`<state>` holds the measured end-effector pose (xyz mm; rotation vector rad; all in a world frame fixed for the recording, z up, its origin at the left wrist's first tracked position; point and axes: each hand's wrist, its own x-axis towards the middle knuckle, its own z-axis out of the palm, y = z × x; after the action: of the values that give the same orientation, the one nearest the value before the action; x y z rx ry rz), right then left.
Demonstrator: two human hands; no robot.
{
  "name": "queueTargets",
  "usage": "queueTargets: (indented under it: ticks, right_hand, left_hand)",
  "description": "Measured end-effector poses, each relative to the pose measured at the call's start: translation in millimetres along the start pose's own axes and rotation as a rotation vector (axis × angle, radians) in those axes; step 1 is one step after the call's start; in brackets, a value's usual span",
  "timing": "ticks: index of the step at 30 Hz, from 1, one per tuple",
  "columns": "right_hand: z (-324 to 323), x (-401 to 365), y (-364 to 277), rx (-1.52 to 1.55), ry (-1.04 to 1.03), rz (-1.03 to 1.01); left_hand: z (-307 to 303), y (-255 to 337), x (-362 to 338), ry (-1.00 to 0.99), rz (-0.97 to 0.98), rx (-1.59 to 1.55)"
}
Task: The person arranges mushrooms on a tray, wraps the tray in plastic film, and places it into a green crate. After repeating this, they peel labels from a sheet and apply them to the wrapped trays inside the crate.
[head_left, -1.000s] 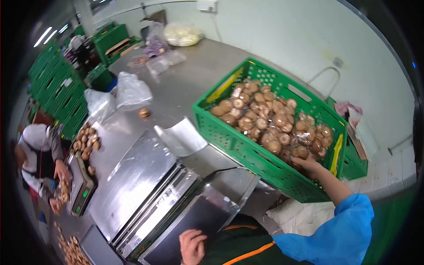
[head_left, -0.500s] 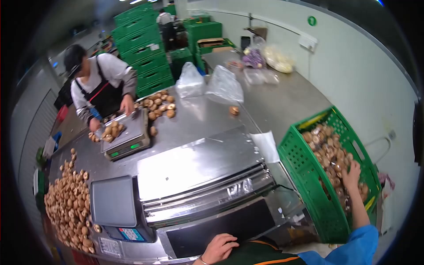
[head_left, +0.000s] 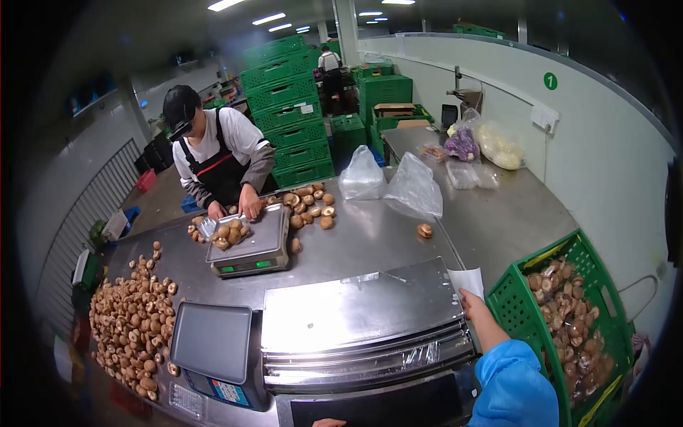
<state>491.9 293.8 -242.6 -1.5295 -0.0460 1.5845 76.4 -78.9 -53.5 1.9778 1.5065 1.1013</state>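
Observation:
My right hand [head_left: 475, 306], at the end of a blue sleeve [head_left: 516, 384], touches or nearly touches the lower edge of a white sheet [head_left: 467, 280] beside the metal wrapping machine [head_left: 363, 306]. Its fingers reach forward, holding nothing that shows. Only a sliver of my left hand [head_left: 329, 423] appears at the bottom edge; its fingers are hidden. To the right, a green crate [head_left: 516, 302] holds wrapped packs of mushrooms [head_left: 569, 320]. A grey scale [head_left: 212, 340] stands left of the machine, next to a large heap of loose mushrooms [head_left: 131, 320].
Across the table [head_left: 356, 249], a co-worker [head_left: 220, 156] has both hands by mushrooms on a second scale [head_left: 256, 235]. Clear plastic bags [head_left: 415, 186], a single mushroom [head_left: 425, 230] and bagged produce [head_left: 500, 146] lie farther back. Green crates [head_left: 288, 117] are stacked behind, near another person [head_left: 331, 75].
My right hand has left the mushroom packs in the crate and moved left to the white sheet. My left hand has dropped almost out of view. The camera view has tilted up.

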Motion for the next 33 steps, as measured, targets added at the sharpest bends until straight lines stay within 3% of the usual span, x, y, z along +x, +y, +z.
queueTargets:
  ticks: [2,3,7,10,12,14,16,18,21,23,24,26,27,28,30,32,33]
  right_hand:
    - [-36,97,6,0.065,-0.260,-0.079]
    - [-7,10,-17,0.294,-0.136,-0.084]
    - [23,-121,-79,0.579,-0.236,-0.372]
    - [37,-224,-80,0.486,-0.492,-0.695]
    - [48,-250,-76,0.288,-0.340,-0.838]
    - [42,-212,-75,-0.128,-0.101,-1.029]
    - [15,-133,-64,-0.331,-0.088,-0.738]
    - [2,-98,-38,-0.347,-0.092,-0.274]
    - [17,-82,-1,-0.447,0.041,-0.232]
    - [31,-77,12,-0.061,0.030,-0.035]
    - [32,-63,18,-0.055,0.023,-0.028]
    - [29,-11,25,0.243,-0.187,0.048]
    - [19,2,14,0.232,-0.312,0.077]
    - [25,-10,1,0.231,-0.314,0.078]
    - [31,-53,-30,0.648,-0.277,-0.176]
    - [39,-138,-60,0.757,-0.368,-0.392]
    - [40,-177,-61,0.745,-0.370,-0.394]
  left_hand:
    - [1,7,9,-0.001,-0.046,0.004]
    - [1,12,20,-0.048,-0.016,-0.010]
    - [8,17,70,-0.191,0.170,-0.074]
    - [17,34,113,-0.263,0.349,-0.183]
    - [24,58,133,-0.285,0.434,-0.222]
    - [26,75,139,-0.323,0.515,-0.270]
    - [30,75,129,-0.376,0.551,-0.285]
    - [29,69,113,-0.426,0.486,-0.248]
    - [22,65,85,-0.347,0.204,-0.204]
    - [17,61,71,-0.283,0.036,-0.194]
    - [16,62,69,-0.286,0.034,-0.182]
    - [15,62,68,-0.229,-0.048,-0.174]
    - [16,63,69,-0.215,-0.050,-0.160]
    - [17,64,71,-0.213,-0.051,-0.158]
    - [19,66,70,-0.190,-0.101,-0.178]
    - [19,66,78,-0.198,-0.084,-0.187]
    - [20,64,86,-0.213,-0.036,-0.182]
